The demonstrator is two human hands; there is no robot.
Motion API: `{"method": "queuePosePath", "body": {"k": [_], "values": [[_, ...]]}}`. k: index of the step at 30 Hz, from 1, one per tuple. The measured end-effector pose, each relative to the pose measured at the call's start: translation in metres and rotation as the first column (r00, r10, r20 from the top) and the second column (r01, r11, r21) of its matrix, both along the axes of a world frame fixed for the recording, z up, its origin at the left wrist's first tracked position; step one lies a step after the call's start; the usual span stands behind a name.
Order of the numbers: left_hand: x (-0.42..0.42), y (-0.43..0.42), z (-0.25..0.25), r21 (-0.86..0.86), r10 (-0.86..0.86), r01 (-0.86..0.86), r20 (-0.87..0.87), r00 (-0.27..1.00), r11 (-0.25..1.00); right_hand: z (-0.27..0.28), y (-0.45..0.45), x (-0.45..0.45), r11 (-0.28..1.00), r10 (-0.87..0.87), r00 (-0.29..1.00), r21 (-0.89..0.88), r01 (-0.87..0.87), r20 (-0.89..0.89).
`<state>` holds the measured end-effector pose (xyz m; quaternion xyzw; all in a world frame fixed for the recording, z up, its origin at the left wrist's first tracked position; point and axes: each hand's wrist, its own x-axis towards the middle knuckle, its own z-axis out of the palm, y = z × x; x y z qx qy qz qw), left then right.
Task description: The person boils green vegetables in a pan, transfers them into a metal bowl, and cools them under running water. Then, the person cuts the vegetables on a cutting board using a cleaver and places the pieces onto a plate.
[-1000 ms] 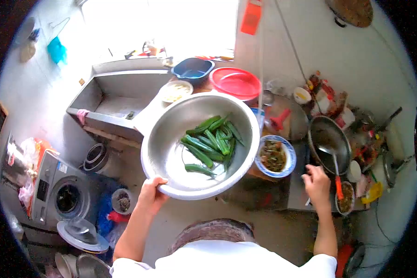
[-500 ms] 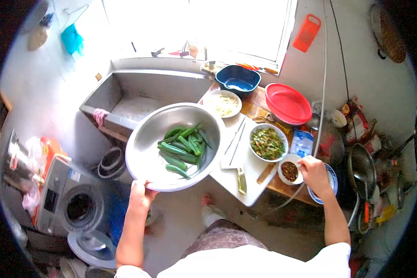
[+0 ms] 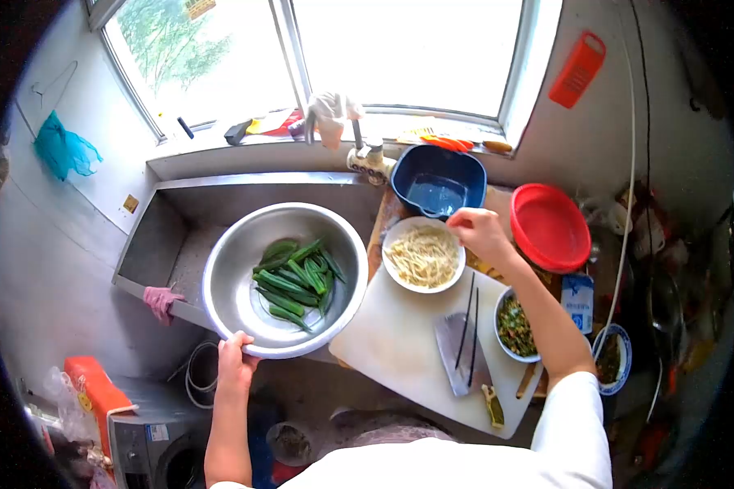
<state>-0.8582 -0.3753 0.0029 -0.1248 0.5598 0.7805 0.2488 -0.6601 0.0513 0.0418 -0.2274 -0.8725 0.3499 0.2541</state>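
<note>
The kitchen is lit by a window (image 3: 408, 53). The near rim of a steel basin (image 3: 235, 253) is gripped by the left hand (image 3: 236, 359), presumably to keep the okra (image 3: 289, 281) (heaped inside) level. At a white bowl (image 3: 425, 289) of pale strips (image 3: 422, 254), the right hand (image 3: 484, 233) is poised; whether anything is pinched cannot be told.

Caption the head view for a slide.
Left hand gripping a metal bowl of okra, right hand by a white bowl of pale strips.
</note>
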Motion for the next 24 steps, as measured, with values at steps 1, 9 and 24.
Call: {"method": "queuePosePath", "body": {"k": [1, 9, 24], "values": [[-0.013, 0.004, 0.0, -0.024, -0.019, 0.019, 0.007, 1.0, 1.0, -0.006, 0.008, -0.032, 0.998, 0.007, 1.0, -0.068, -0.007, 0.003], [-0.148, 0.037, -0.038, -0.109, -0.302, 0.306, 0.052, 0.952, 0.946, -0.028, 0.018, -0.231, 0.946, -0.225, 0.949, 0.282, 0.159, 0.22], [-0.287, 0.063, -0.043, -0.108, -0.459, 0.464, 0.069, 0.886, 0.879, -0.045, 0.093, -0.303, 0.78, -0.625, 0.643, 0.323, 0.536, 0.444]]}}
